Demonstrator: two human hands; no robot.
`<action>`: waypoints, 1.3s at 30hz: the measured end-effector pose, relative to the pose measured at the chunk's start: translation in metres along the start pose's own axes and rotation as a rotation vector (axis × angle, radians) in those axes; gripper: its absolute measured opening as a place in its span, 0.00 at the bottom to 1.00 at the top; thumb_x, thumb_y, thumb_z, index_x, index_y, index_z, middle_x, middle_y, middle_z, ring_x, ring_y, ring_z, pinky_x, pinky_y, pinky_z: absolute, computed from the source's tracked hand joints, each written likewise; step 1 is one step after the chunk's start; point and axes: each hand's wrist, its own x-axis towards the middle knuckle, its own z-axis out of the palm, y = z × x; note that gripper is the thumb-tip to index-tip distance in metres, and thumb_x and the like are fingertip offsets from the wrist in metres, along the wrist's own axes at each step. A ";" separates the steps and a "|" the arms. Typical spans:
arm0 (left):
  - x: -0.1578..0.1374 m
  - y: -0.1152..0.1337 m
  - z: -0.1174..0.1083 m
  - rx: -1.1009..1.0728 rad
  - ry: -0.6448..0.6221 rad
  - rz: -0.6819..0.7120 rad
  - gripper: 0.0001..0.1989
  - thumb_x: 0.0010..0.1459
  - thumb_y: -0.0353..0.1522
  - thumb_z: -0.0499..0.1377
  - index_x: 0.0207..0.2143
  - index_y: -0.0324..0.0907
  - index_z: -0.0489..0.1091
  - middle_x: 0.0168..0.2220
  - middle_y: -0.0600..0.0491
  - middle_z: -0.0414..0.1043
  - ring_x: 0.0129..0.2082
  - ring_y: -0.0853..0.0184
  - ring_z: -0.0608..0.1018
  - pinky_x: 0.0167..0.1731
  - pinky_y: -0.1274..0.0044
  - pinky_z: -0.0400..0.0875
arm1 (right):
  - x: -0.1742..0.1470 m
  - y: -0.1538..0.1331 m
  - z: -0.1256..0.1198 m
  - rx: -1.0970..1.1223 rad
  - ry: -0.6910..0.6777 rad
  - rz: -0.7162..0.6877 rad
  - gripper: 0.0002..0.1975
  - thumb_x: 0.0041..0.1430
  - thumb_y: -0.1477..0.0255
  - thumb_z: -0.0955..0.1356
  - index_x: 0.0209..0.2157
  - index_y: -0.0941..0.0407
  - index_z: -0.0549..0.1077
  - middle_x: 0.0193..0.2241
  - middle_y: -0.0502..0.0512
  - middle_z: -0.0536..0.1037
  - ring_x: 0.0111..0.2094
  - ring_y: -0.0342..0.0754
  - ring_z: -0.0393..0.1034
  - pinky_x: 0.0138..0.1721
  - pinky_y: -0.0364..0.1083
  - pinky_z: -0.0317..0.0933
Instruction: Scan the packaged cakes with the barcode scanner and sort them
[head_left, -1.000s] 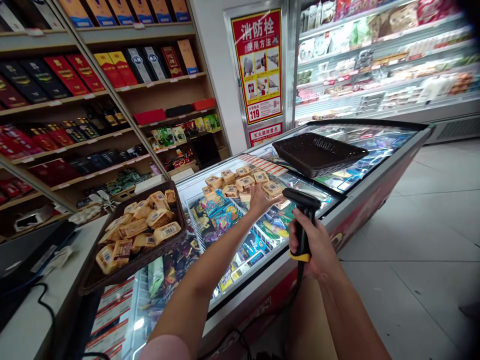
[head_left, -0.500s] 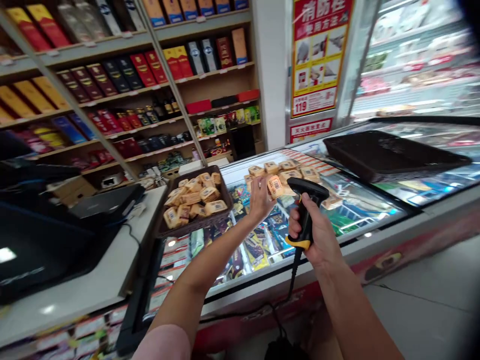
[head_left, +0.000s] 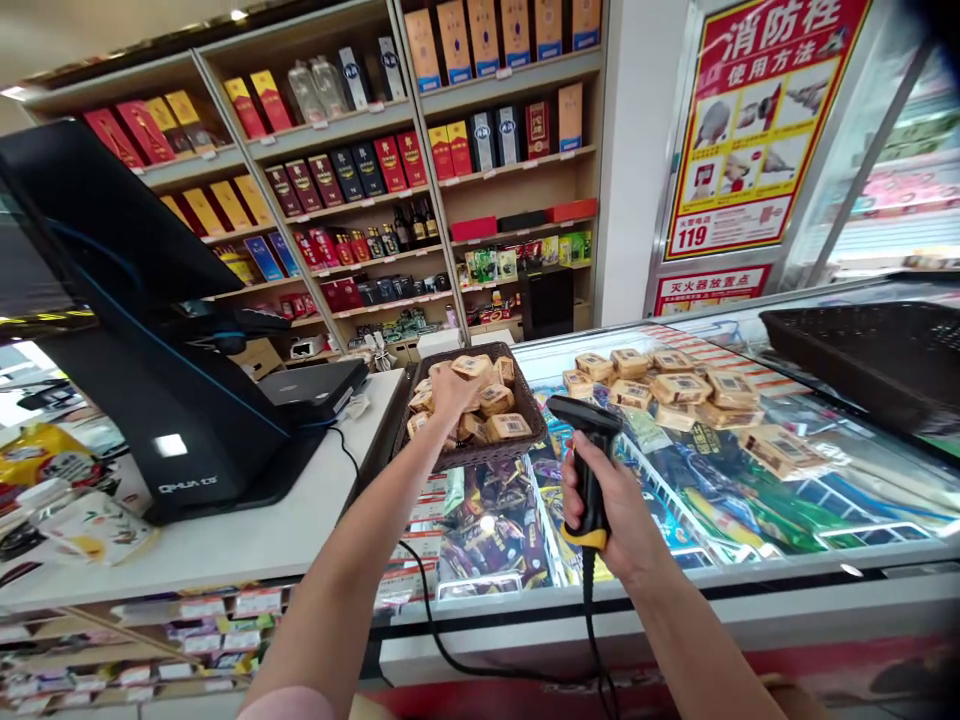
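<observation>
My right hand [head_left: 611, 500] is wrapped round the handle of a black barcode scanner [head_left: 589, 460] with a yellow lower edge, held upright over the glass-topped freezer. A cord runs down from its handle. My left hand [head_left: 450, 395] reaches into a brown woven basket [head_left: 532, 420] of small wrapped food packs. Its fingers are at a tan labelled pack [head_left: 471, 366] on top of the heap and appear closed on it; the fingertips are partly hidden. More wrapped packs [head_left: 679, 388] lie in a loose group on the freezer glass, right of the scanner.
A dark tray [head_left: 870, 350] lies at the right on the freezer [head_left: 480, 585]. On the left, a black checkout terminal [head_left: 187, 440] stands on a white counter [head_left: 300, 520]. Stocked shelves [head_left: 345, 130] fill the back wall. The scanner cord [head_left: 465, 665] loops along the freezer's front.
My left hand has moved left from in front of the scanner, with a pack in it, to the basket. The view has turned left. The right hand still grips the scanner.
</observation>
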 end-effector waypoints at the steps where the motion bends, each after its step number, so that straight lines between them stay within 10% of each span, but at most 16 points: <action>1: 0.013 -0.006 -0.004 0.049 -0.036 -0.071 0.35 0.46 0.51 0.67 0.50 0.39 0.66 0.53 0.40 0.66 0.55 0.51 0.71 0.50 0.67 0.68 | 0.001 0.002 -0.001 0.003 0.004 0.004 0.21 0.48 0.55 0.76 0.29 0.54 0.67 0.18 0.41 0.68 0.12 0.36 0.58 0.11 0.38 0.54; 7: 0.058 -0.006 -0.003 0.191 -0.156 -0.172 0.26 0.49 0.46 0.66 0.43 0.36 0.71 0.51 0.33 0.70 0.54 0.40 0.71 0.51 0.58 0.64 | 0.009 0.001 -0.015 0.009 0.058 -0.010 0.22 0.47 0.55 0.76 0.28 0.54 0.65 0.18 0.40 0.68 0.11 0.36 0.57 0.10 0.37 0.55; 10: 0.052 0.025 0.018 0.222 -0.031 0.018 0.27 0.49 0.44 0.66 0.48 0.40 0.70 0.58 0.35 0.63 0.62 0.39 0.61 0.58 0.54 0.55 | 0.014 -0.003 -0.028 0.013 0.089 -0.019 0.23 0.48 0.53 0.76 0.28 0.54 0.64 0.17 0.40 0.67 0.10 0.36 0.57 0.09 0.37 0.54; 13: 0.026 0.073 0.054 0.122 -0.030 0.372 0.22 0.54 0.44 0.62 0.49 0.45 0.71 0.58 0.42 0.65 0.61 0.47 0.63 0.59 0.58 0.56 | 0.014 -0.010 -0.045 0.049 0.139 -0.060 0.23 0.48 0.53 0.76 0.30 0.54 0.65 0.18 0.39 0.67 0.11 0.36 0.57 0.10 0.37 0.54; 17: -0.021 0.142 0.120 -0.066 -0.340 0.605 0.21 0.56 0.45 0.61 0.47 0.43 0.72 0.54 0.45 0.70 0.57 0.53 0.67 0.57 0.64 0.62 | 0.007 -0.026 -0.073 0.088 0.214 -0.108 0.23 0.48 0.53 0.76 0.29 0.54 0.65 0.17 0.39 0.67 0.11 0.35 0.56 0.10 0.37 0.54; 26: -0.069 0.221 0.235 -0.220 -0.565 0.537 0.40 0.43 0.49 0.70 0.56 0.40 0.66 0.58 0.38 0.67 0.59 0.46 0.68 0.55 0.61 0.64 | -0.011 -0.060 -0.134 0.089 0.403 -0.219 0.22 0.50 0.55 0.75 0.25 0.55 0.65 0.18 0.42 0.67 0.12 0.35 0.57 0.12 0.38 0.55; 31: -0.067 0.210 0.231 -0.258 -0.495 0.565 0.34 0.42 0.41 0.73 0.51 0.42 0.69 0.54 0.42 0.70 0.56 0.49 0.71 0.54 0.60 0.66 | -0.010 -0.062 -0.137 0.070 0.393 -0.244 0.22 0.50 0.54 0.75 0.27 0.55 0.65 0.18 0.41 0.67 0.12 0.35 0.58 0.12 0.38 0.55; 39: -0.051 0.141 0.142 -0.244 -0.407 0.726 0.32 0.41 0.27 0.72 0.51 0.42 0.69 0.52 0.45 0.70 0.53 0.54 0.72 0.53 0.64 0.68 | -0.011 -0.047 -0.086 -0.032 0.272 -0.244 0.22 0.50 0.55 0.76 0.30 0.53 0.64 0.18 0.40 0.67 0.11 0.36 0.57 0.09 0.38 0.55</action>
